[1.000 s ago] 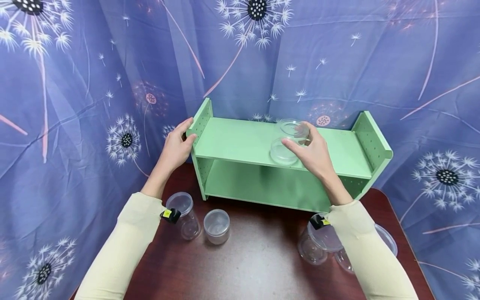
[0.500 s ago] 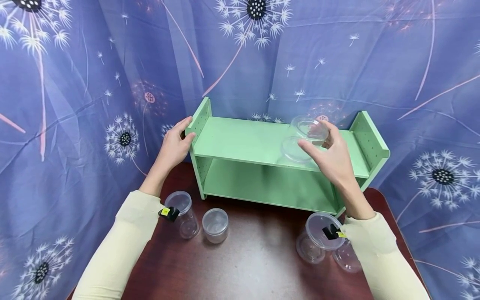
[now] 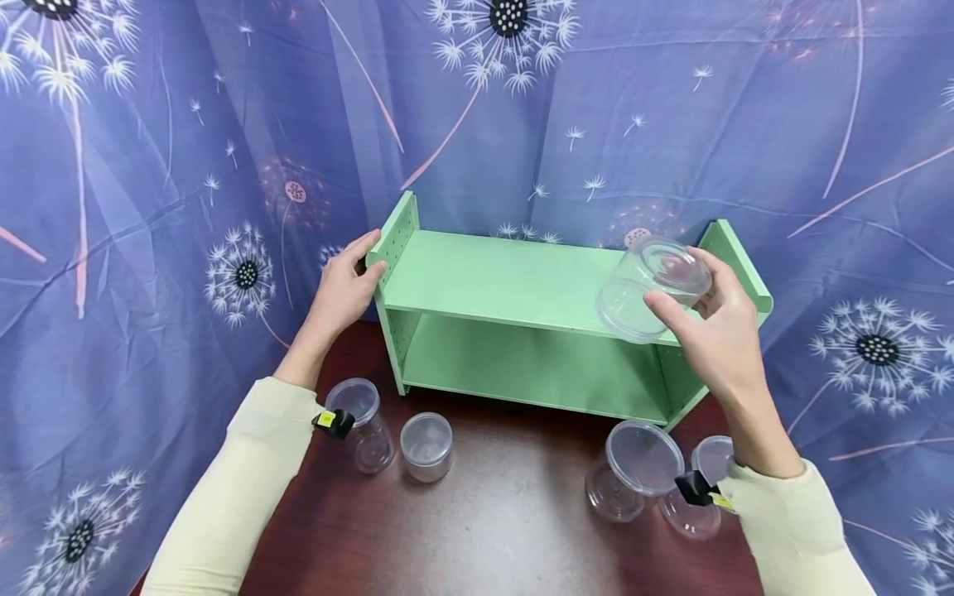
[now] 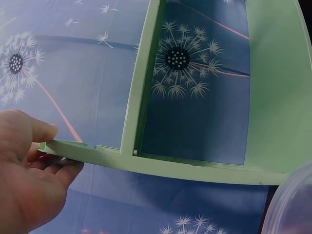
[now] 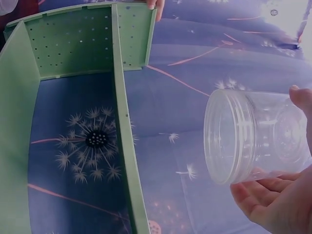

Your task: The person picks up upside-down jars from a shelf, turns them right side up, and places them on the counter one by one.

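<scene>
My right hand (image 3: 719, 327) holds a clear plastic jar (image 3: 652, 290) between thumb and fingers, above the right part of the green shelf's top board. The jar is tilted. In the right wrist view its ridged, rimmed end points toward the shelf, and the fingers lie along its side near the other end. My left hand (image 3: 349, 277) grips the upper edge of the left side panel of the green two-tier shelf (image 3: 492, 281). In the left wrist view the thumb lies on one side of that panel (image 4: 92, 153) and the fingers on the other.
A tall clear jar (image 3: 373, 451) and a short lidded jar (image 3: 427, 447) stand on the dark wooden table (image 3: 484, 530), front left of the shelf. Several more clear jars (image 3: 633, 472) stand front right, partly under my right sleeve (image 3: 797, 521). A blue dandelion-print curtain (image 3: 633, 99) hangs behind.
My right hand has carried the jar rightward along the top board, from near its middle toward the right side panel, tilting it more. My left hand stays on the left panel.
</scene>
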The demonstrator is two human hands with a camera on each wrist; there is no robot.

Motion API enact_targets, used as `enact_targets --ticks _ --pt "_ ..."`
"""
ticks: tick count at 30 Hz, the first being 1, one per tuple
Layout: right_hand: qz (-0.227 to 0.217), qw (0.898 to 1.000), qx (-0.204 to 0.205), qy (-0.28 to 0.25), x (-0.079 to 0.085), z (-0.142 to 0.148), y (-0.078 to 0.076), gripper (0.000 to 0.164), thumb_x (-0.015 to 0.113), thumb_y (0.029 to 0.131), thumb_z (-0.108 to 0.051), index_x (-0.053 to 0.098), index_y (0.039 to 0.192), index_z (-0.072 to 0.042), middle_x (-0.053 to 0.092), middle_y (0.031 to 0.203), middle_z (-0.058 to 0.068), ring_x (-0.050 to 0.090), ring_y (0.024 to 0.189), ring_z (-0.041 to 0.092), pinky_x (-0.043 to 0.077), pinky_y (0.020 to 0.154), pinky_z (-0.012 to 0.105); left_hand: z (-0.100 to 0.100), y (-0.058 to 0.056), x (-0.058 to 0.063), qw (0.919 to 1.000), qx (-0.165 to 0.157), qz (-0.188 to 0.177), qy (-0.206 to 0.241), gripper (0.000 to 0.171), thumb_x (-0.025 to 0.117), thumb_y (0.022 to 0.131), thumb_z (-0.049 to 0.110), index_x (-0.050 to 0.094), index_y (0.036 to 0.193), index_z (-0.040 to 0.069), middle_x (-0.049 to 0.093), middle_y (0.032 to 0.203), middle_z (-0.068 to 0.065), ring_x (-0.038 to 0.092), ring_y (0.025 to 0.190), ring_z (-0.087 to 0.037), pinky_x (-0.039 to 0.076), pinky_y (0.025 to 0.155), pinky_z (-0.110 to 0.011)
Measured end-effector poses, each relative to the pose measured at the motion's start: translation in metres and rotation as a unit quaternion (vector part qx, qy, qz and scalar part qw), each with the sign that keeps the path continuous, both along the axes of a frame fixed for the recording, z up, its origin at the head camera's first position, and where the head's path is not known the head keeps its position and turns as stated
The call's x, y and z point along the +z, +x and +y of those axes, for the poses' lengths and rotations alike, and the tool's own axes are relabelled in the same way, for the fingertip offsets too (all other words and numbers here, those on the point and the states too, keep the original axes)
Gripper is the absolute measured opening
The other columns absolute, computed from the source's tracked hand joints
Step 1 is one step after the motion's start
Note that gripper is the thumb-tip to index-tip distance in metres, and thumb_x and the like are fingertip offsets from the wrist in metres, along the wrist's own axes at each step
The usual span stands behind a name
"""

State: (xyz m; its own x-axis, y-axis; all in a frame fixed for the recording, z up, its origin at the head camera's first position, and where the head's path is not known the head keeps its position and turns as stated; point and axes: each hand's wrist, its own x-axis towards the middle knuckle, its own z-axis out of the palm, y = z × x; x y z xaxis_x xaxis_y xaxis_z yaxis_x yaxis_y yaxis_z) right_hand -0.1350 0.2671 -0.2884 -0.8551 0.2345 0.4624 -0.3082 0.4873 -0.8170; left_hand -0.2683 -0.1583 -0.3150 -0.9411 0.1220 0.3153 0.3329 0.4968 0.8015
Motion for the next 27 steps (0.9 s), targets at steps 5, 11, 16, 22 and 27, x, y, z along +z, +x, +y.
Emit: enact_targets --ticks 5,11,16,22,27 --pt "0.0 1.0 -0.012 -0.003 -0.004 0.008 0.016 0.069 0.078 0.092 -0.016 0.046 0.154 -0.014 0.06 0.133 0.002 0.06 0.114 0.006 0.046 0.091 0.012 -0.001 0.001 0.0 0.9999 -0.001 -0.009 0.008 0.055 0.057 0.106 0.014 0.042 0.159 0.013 0.038 0.163 -0.008 0.04 0.146 -0.027 0.041 0.115 -0.045" --pt "-0.014 1.0 -0.023 -0.008 -0.017 0.018 0.029 0.069 0.076 0.094 -0.015 0.044 0.155 -0.012 0.058 0.135 0.002 0.059 0.115 0.004 0.046 0.091 0.01 -0.001 0.001 -0.001 0.9991 -0.011 -0.024 0.034 0.056 0.056 0.107 0.014 0.04 0.16 0.013 0.039 0.162 -0.013 0.044 0.143 -0.026 0.048 0.107 -0.044" --pt "-0.018 1.0 -0.016 -0.018 -0.031 0.025 0.038 0.069 0.074 0.095 -0.011 0.042 0.156 -0.01 0.057 0.135 0.002 0.059 0.114 0.003 0.047 0.089 0.009 -0.001 0.001 -0.002 0.9977 -0.02 -0.031 0.057 0.055 0.056 0.107 0.013 0.04 0.16 0.011 0.039 0.162 -0.013 0.042 0.145 -0.025 0.045 0.112 -0.041" --pt "-0.021 0.998 -0.011 -0.055 -0.046 0.028 0.048 0.069 0.075 0.094 -0.007 0.043 0.155 -0.008 0.06 0.131 0.001 0.06 0.114 0.004 0.047 0.089 0.009 -0.003 0.002 -0.001 0.9975 -0.019 -0.029 0.062 0.055 0.057 0.107 0.015 0.04 0.159 0.01 0.041 0.161 -0.014 0.043 0.145 -0.025 0.043 0.114 -0.042" --pt "-0.015 0.994 0.001 -0.108 -0.058 0.025 0.055 0.067 0.074 0.093 -0.001 0.044 0.153 -0.004 0.064 0.127 -0.002 0.063 0.11 0.005 0.049 0.088 0.01 -0.004 0.007 0.0 0.9976 -0.012 -0.026 0.063 0.056 0.058 0.107 0.018 0.04 0.159 0.01 0.042 0.16 -0.013 0.044 0.144 -0.026 0.042 0.115 -0.043"
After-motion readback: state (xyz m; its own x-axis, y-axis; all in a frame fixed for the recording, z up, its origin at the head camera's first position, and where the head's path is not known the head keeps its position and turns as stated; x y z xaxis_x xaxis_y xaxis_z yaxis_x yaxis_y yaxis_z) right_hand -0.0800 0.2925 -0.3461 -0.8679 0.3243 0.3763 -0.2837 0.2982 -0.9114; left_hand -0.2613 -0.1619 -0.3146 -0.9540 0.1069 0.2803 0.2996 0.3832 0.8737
